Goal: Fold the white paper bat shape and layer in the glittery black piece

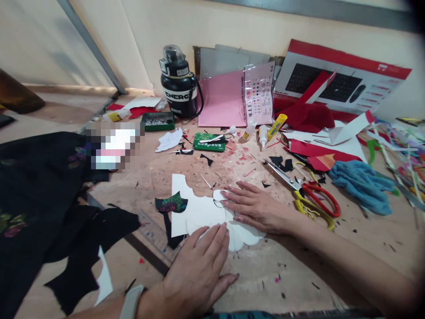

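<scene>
My left hand (201, 261) lies on the lower edge of a white paper cutout (199, 208), its fingers stretched out and a band at the wrist. Flat on the right part of the paper rests my right hand (257, 206), fingers spread, next to a small rounded white piece (219, 196) with a dark outline. The cutout has scalloped edges at the bottom and lies at the middle of the table. A dark patterned fabric piece (171, 204) overlaps its left edge. What lies under my palms is hidden.
Red-and-yellow scissors (297, 186) and a blue cloth (361, 186) lie at right. Behind are a black bottle (181, 88), a green tin (209, 141), glue bottles (263, 136) and a keyboard box (332, 84). Black fabric (36, 199) and a clear ruler (156, 235) are left.
</scene>
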Demonstrator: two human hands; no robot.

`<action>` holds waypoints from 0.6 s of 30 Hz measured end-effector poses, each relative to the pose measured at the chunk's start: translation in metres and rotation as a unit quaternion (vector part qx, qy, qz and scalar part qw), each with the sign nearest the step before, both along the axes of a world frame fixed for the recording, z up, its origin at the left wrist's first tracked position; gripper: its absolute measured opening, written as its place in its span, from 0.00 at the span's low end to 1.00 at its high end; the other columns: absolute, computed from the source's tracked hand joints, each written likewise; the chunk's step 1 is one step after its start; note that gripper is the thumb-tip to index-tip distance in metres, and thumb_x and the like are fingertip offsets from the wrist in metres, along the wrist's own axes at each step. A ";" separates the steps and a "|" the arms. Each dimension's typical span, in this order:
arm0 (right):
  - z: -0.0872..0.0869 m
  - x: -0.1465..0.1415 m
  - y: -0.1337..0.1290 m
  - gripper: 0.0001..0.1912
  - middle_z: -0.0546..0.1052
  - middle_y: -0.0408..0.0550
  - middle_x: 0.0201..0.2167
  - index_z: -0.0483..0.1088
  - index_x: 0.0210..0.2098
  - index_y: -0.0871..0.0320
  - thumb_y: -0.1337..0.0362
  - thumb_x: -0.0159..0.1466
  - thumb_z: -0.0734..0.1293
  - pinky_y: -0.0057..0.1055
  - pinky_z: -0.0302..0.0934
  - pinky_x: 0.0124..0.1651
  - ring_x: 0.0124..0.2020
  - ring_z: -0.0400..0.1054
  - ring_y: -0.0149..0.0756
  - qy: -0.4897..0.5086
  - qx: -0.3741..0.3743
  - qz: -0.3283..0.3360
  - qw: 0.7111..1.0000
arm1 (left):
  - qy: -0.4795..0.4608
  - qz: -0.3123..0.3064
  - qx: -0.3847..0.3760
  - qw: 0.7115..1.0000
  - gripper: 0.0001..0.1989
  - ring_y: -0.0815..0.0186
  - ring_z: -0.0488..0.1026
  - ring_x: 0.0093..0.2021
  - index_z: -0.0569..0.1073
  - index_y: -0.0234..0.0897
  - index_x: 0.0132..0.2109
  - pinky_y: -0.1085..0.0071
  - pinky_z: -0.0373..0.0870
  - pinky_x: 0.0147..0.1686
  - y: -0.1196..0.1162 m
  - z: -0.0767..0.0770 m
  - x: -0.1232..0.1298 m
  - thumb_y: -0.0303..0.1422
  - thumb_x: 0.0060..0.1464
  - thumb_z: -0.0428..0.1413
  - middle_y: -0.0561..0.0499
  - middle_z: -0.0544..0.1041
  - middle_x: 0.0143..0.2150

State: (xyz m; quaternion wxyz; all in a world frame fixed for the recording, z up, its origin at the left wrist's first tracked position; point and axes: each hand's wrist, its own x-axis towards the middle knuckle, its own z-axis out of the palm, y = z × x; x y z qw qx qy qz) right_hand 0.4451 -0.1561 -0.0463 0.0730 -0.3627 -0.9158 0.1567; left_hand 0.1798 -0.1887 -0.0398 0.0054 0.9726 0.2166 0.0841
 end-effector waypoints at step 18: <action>-0.004 0.005 -0.005 0.27 0.58 0.50 0.71 0.50 0.71 0.58 0.62 0.74 0.56 0.47 0.36 0.75 0.73 0.43 0.33 0.056 0.026 -0.025 0.998 | 0.003 0.001 -0.024 1.000 0.34 0.55 0.69 0.58 0.70 0.26 0.61 0.57 0.58 0.55 0.004 -0.002 0.002 0.52 0.68 0.41 0.39 0.71 0.63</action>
